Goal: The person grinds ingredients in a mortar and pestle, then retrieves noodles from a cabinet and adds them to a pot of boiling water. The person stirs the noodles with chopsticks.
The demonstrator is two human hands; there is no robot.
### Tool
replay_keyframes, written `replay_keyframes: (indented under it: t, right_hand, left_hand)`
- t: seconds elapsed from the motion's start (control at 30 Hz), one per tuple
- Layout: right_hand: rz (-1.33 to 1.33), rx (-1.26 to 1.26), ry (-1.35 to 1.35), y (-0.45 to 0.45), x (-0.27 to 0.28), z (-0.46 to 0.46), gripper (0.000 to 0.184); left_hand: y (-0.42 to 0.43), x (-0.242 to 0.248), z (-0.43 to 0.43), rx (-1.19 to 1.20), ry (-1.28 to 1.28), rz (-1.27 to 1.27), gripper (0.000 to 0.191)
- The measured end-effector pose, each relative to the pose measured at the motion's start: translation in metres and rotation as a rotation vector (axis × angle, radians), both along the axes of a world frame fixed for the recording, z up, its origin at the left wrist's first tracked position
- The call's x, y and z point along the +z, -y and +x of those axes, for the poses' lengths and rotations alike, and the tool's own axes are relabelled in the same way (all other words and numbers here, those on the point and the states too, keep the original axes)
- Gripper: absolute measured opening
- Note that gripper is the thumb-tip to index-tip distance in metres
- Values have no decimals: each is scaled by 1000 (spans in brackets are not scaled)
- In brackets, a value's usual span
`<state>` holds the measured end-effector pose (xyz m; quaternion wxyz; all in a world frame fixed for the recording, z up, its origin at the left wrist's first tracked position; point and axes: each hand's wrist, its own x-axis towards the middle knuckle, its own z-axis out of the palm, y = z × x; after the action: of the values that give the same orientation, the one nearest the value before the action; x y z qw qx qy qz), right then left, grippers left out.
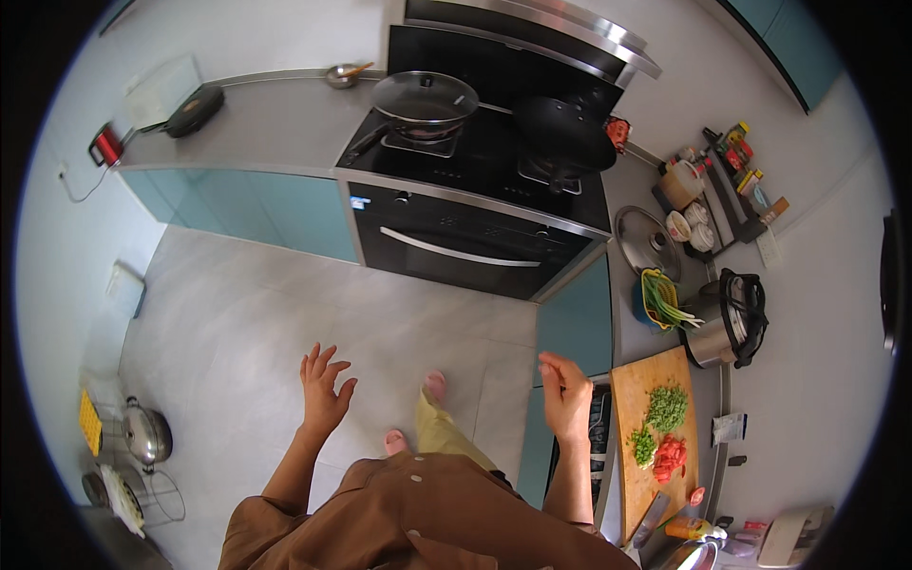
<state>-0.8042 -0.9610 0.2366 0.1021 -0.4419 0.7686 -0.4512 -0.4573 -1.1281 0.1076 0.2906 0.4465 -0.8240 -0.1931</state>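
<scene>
Over the grey tiled floor, my left hand is held in the air with its fingers apart and nothing in it. My right hand is raised near the right-hand counter, fingers bent, with no object visible in it. Just right of it lies a wooden cutting board bearing chopped greens, chopped green pieces and chopped red tomato. A cleaver rests at the board's near end. Ahead, a glass-lidded pan and a black wok stand on the gas stove.
On the right counter stand an electric pressure cooker, a basket with green onions, a glass lid and a seasoning rack. The left counter holds a black pan and a metal bowl. A steel pot is at lower left.
</scene>
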Motion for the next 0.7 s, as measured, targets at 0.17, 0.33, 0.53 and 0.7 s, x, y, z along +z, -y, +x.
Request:
replay_keyframes:
  t: [0.17, 0.33, 0.53, 0.7]
  right_hand:
    - [-62, -41, -11, 69, -14, -47, 15]
    - [-12, -60, 134, 144, -31, -72, 15]
    - [57, 20, 140, 210, -21, -75, 17]
    - [72, -150, 170, 209, -36, -79, 15]
  left_hand:
    - [61, -20, -49, -40, 27, -12, 31]
    - [98, -20, -78, -45, 30, 102, 29]
    - [157, -34, -101, -70, 51, 174, 29]
    - [214, -40, -126, -244, 30, 208, 23]
